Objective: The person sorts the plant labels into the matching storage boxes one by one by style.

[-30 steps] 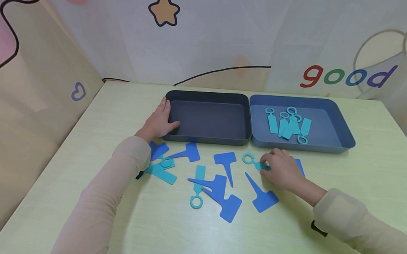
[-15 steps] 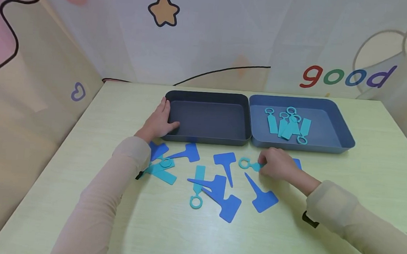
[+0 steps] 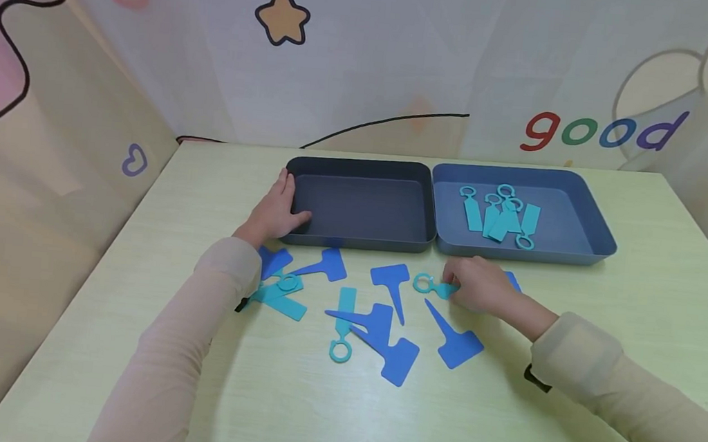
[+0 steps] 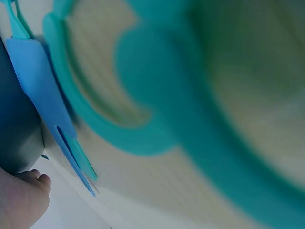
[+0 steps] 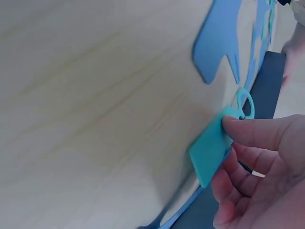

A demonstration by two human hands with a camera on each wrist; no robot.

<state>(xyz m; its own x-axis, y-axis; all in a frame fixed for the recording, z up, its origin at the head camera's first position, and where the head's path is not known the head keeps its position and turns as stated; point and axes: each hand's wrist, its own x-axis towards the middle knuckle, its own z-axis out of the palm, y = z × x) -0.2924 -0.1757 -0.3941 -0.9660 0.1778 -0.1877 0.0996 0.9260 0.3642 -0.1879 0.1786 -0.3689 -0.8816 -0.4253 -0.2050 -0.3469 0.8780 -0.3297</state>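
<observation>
My right hand (image 3: 480, 285) pinches a teal ring-ended plant label (image 3: 445, 290) just in front of the blue-grey tray (image 3: 572, 224). In the right wrist view, thumb and fingers hold this teal label (image 5: 209, 145) by its flat part, near the ring. At the dark tray (image 3: 358, 243), my left hand (image 3: 272, 208) rests on the left side, its fingers along the rim and its thumb reaching over the inside. Only part of the left hand (image 4: 24, 200) shows in the left wrist view, beside the dark tray wall.
Blue T-shaped plant labels (image 3: 461, 349) lie scattered before the trays, some overlapping. A teal label (image 3: 347, 304) lies partly under a blue one, and more teal labels (image 3: 285, 306) are by the left sleeve. Several teal labels (image 3: 474, 215) are inside the blue-grey tray.
My right hand has shifted slightly left, bringing the teal label with it; more of the label shows beyond the fingertips than half a second ago. My left hand stays in place.
</observation>
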